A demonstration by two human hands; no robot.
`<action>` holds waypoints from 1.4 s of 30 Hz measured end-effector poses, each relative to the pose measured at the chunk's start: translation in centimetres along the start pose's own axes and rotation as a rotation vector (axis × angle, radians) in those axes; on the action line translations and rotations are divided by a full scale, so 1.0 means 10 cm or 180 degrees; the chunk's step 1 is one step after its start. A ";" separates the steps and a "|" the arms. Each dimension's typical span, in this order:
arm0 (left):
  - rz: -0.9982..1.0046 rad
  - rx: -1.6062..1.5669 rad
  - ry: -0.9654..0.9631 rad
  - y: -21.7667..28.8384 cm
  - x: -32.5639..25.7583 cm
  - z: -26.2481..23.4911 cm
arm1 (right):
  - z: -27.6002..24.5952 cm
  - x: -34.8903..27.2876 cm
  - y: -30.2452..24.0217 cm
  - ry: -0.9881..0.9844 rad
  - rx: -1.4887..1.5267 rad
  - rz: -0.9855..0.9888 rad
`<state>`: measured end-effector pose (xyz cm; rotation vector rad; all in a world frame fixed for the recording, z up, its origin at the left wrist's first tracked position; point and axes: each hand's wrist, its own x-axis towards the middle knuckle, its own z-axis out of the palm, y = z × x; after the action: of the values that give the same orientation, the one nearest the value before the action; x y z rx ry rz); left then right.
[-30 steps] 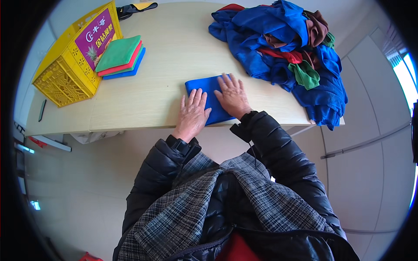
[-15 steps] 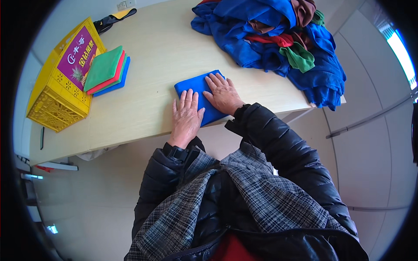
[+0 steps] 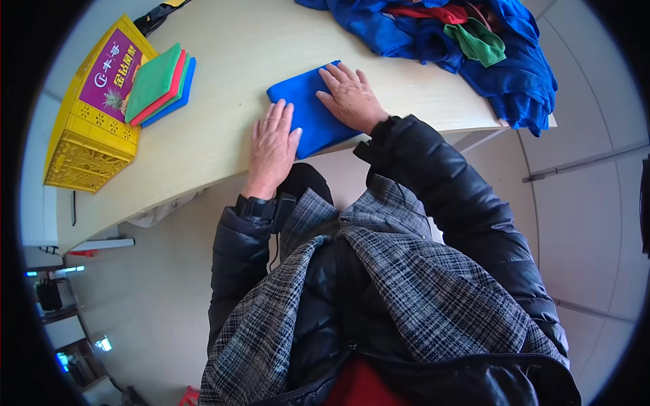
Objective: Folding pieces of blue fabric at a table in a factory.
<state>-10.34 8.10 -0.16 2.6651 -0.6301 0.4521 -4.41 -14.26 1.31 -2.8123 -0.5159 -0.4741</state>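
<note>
A folded blue cloth [image 3: 311, 111] lies flat near the front edge of the table, between my hands. My left hand [image 3: 272, 145] rests along its left side, fingers stretched out, with the fingertips at the cloth's edge. Spread over the cloth's right side is my right hand [image 3: 353, 100], palm down. Neither hand grips anything. To the left, a small stack of folded cloths leans by the crate, with a green cloth [image 3: 156, 84] on top and red and blue ones beneath it.
A yellow plastic crate [image 3: 95, 159] with a purple panel stands at the table's left end. A heap of loose blue cloths [image 3: 514, 88], with a green cloth [image 3: 477, 42] and red ones among them, covers the far right and hangs over the edge. Behind the crate lies a black-and-yellow item [image 3: 159, 15].
The whole view has shifted, so the table sits higher in it. My left hand has slid to the left edge of the blue cloth, while my right hand stays on its right side.
</note>
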 end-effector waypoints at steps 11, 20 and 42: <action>0.0191 0.0139 0.0145 0.42 -0.29 0.00 | 0.00 -0.46 -0.52 0.0136 0.0196 -0.0165; 0.0138 0.0621 0.0000 0.46 -0.29 0.02 | -0.06 -0.57 -0.01 0.0118 -0.0007 0.0143; -0.0161 0.1000 0.0103 0.72 0.00 0.03 | -0.11 -0.69 0.17 0.0014 0.0058 -0.0552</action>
<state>-13.77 1.97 1.53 2.9532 -0.5170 0.6241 -10.19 -18.23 -0.47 -2.7611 -0.7634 -0.5059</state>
